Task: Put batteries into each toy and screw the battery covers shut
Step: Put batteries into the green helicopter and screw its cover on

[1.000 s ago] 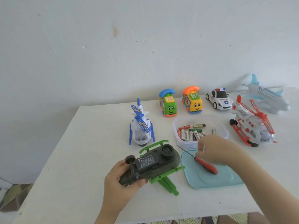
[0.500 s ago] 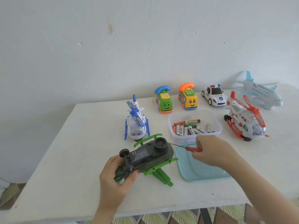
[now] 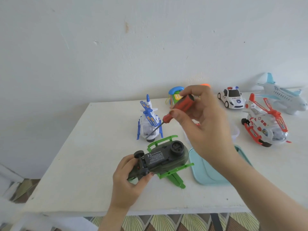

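**Screwdriver held above upturned helicopter**

Head view: at six o'clock on the table (image 3: 83,155), the left hand (image 3: 128,179) grips the tail of the belly-up green helicopter (image 3: 165,157). Above it, toward one o'clock, the right hand (image 3: 205,124) pinches a red screwdriver (image 3: 180,106), its tip slanting toward seven o'clock.

Left hand (image 3: 128,177) grips a toy (image 3: 165,157), fingers curled; right hand (image 3: 205,124), held higher, pinches a screwdriver (image 3: 182,105) in its fingertips.
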`<action>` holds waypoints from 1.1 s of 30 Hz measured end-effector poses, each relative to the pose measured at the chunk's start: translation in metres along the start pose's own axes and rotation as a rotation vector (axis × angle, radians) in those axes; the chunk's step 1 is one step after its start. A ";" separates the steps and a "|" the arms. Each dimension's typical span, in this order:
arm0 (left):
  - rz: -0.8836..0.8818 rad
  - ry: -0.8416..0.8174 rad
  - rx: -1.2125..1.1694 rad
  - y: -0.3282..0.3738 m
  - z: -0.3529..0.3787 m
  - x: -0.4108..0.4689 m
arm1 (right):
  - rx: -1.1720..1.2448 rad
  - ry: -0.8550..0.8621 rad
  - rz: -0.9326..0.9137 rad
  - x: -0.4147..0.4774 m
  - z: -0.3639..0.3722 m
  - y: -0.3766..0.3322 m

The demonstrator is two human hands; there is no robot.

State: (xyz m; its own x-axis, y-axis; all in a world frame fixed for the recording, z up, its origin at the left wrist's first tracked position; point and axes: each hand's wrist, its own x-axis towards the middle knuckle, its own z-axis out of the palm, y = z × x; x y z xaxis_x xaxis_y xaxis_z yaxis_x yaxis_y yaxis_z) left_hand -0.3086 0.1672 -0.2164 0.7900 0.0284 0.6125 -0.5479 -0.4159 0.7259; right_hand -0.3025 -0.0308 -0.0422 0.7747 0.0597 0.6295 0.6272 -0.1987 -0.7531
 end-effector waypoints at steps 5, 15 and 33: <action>0.011 0.001 -0.021 0.000 0.001 0.000 | -0.088 -0.201 -0.013 -0.005 0.024 0.005; 0.001 0.008 -0.074 -0.006 0.000 -0.006 | -0.131 -0.218 -0.025 -0.008 0.034 0.016; 0.063 -0.008 -0.005 -0.005 0.000 -0.004 | -0.271 -0.281 -0.268 -0.009 0.041 0.023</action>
State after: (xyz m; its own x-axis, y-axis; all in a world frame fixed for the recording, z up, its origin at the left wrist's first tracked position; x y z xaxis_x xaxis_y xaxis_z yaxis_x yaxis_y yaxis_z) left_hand -0.3089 0.1692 -0.2222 0.7563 -0.0054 0.6543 -0.5977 -0.4123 0.6875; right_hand -0.2914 0.0039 -0.0729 0.6034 0.3990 0.6904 0.7935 -0.3861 -0.4704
